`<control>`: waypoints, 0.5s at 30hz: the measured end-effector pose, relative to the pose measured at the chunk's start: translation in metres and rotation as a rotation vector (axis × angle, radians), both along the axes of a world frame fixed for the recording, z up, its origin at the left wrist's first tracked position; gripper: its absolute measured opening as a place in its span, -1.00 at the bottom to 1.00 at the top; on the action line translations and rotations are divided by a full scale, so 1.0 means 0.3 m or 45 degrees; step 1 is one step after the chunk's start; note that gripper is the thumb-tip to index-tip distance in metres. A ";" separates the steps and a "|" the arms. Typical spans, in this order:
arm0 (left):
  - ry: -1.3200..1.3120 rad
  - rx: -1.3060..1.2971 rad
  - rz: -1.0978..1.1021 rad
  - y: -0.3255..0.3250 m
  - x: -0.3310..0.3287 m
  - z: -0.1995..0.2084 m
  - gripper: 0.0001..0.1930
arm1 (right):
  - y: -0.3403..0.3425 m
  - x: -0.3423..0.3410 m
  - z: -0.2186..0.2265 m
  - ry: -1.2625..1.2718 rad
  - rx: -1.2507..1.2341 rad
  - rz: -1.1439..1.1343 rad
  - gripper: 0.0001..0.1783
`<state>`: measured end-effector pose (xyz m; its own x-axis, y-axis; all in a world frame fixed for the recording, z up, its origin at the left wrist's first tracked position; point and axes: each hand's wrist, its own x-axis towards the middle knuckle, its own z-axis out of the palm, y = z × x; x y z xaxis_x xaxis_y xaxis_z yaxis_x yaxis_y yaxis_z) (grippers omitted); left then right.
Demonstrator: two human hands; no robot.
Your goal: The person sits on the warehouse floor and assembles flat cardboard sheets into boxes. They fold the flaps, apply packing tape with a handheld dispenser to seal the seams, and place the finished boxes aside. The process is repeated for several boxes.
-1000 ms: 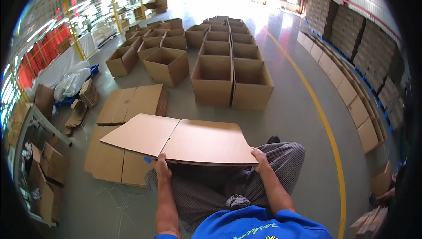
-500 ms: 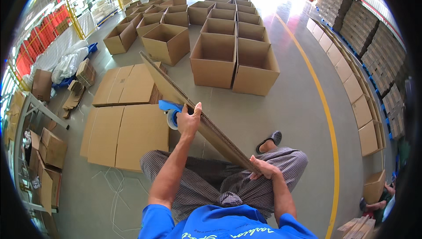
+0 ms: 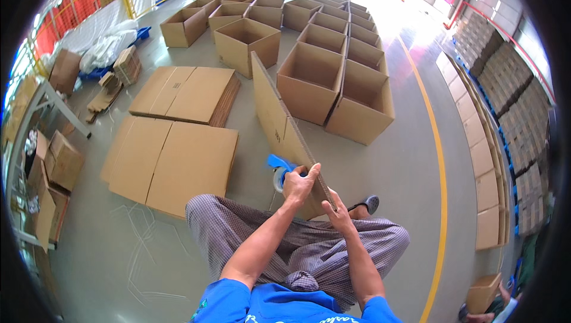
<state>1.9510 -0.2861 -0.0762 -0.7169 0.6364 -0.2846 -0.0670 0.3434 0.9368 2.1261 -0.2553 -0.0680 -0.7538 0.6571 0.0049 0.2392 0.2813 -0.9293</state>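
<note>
A flattened cardboard box (image 3: 275, 115) stands on edge in front of me, slanting from far left to near right. My left hand (image 3: 299, 185) is closed round a blue tape dispenser (image 3: 279, 163) with a pale tape roll, and its thumb and fingers also touch the box's upper edge. Close to my lap, my right hand (image 3: 340, 216) grips the near end of the same box, thumb on one side and fingers on the other. Part of the dispenser is hidden behind my left hand.
Two stacks of flat cardboard boxes, a near stack (image 3: 193, 162) and a farther stack (image 3: 202, 94), lie at left. Rows of open boxes (image 3: 309, 79) stand ahead. A yellow floor line (image 3: 437, 145) runs at right, with palletised stacks (image 3: 517, 109) beyond. Loose white straps (image 3: 140, 234) lie at left.
The flattened box has swung to a steeper slant, its near end lifted from my right thigh. My hands have come closer together, the right now gripping the edge. The view has shifted.
</note>
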 end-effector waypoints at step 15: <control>0.013 -0.044 0.046 -0.006 -0.076 -0.036 0.03 | 0.238 -0.208 0.008 -0.105 -0.298 0.195 -0.53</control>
